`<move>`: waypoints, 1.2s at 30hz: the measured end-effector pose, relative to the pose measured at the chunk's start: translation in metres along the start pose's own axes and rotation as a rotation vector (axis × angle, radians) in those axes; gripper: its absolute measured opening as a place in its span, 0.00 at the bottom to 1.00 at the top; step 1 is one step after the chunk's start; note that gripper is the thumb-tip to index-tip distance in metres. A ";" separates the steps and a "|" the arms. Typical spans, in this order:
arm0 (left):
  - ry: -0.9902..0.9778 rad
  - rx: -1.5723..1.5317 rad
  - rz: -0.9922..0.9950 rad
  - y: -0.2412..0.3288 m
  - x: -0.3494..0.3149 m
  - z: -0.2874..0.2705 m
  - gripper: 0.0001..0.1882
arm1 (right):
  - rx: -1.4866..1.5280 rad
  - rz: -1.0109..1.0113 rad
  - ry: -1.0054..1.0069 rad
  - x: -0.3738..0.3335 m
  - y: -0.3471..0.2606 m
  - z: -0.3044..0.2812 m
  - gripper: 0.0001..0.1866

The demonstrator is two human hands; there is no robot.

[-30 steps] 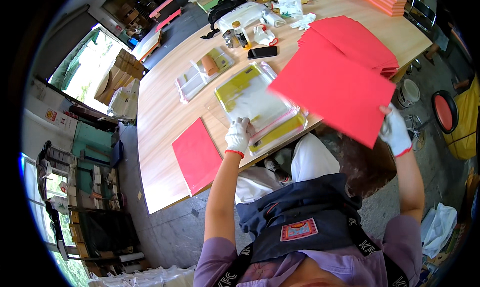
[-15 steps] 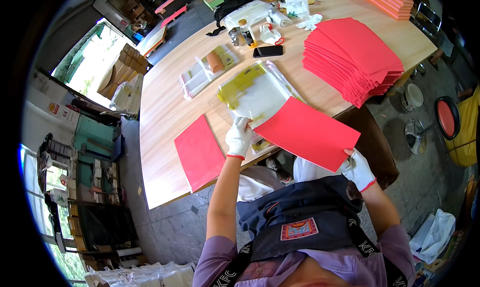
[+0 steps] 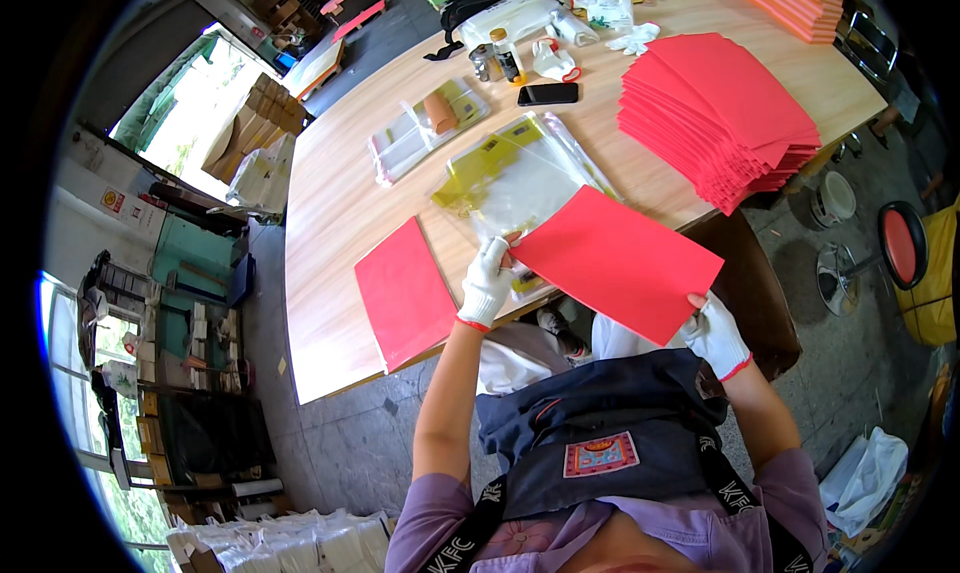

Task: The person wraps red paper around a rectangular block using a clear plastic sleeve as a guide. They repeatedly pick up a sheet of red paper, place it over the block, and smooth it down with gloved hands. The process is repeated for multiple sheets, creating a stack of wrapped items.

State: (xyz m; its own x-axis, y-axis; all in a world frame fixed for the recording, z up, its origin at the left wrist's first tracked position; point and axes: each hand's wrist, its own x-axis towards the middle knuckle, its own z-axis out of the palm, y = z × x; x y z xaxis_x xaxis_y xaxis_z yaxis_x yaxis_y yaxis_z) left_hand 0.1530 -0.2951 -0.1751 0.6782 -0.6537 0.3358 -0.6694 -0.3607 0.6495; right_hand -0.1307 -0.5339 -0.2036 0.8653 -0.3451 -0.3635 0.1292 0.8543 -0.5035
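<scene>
A red rectangular sheet (image 3: 622,265) is held tilted over the table's near edge. My left hand (image 3: 487,281), in a white glove with bare fingertips, is closed at its left corner. My right hand (image 3: 714,335), gloved alike, pinches its lower right corner, thumb on top. Just beyond the sheet lies a stack of clear plastic bags (image 3: 520,198) with yellow-green printing, partly covered by it. Left of my left hand, a red rectangle with a glossy surface (image 3: 405,293) lies flat on the table. A fanned pile of red sheets (image 3: 715,113) stands to the right.
Farther back on the wooden table (image 3: 330,203) are another bag stack (image 3: 410,138) with an orange-brown roll, a black phone (image 3: 548,94), a bottle (image 3: 508,58) and scissors with red handles (image 3: 570,74). A brown seat (image 3: 750,273) and a red-topped stool (image 3: 902,243) stand right.
My left fingers have moved from beside the plastic bags onto the red sheet's left corner. The sheet has flattened slightly, its right corner still in my right hand. The view has shifted a little.
</scene>
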 end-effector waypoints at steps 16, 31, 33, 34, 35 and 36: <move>0.128 -2.072 -0.845 -0.025 -0.062 0.142 0.22 | -0.269 0.104 -0.114 -0.027 0.025 0.054 0.15; -0.007 -1.434 -0.988 0.017 -0.106 0.121 0.17 | -0.089 0.298 0.017 0.075 0.102 0.056 0.19; -0.014 -1.399 -1.056 0.019 -0.111 0.101 0.17 | -0.467 0.234 -0.195 0.068 0.097 0.049 0.14; 0.016 -1.390 -0.998 0.019 -0.115 0.084 0.16 | -0.724 0.111 -0.232 0.066 0.097 0.059 0.12; 0.171 -1.316 -0.976 0.024 -0.116 0.075 0.14 | -0.969 0.055 -0.285 0.062 0.091 0.069 0.11; 0.203 -1.243 -0.961 0.015 -0.120 0.067 0.13 | -1.186 -0.005 -0.285 0.055 0.086 0.095 0.10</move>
State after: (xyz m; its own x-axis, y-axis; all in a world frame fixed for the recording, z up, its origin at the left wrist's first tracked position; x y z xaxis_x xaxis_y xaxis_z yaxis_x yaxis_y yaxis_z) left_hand 0.0414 -0.2664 -0.2514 0.7808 -0.3793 -0.4965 0.6018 0.2431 0.7607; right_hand -0.0255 -0.4421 -0.1925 0.9605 -0.1229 -0.2495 -0.2604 -0.0827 -0.9619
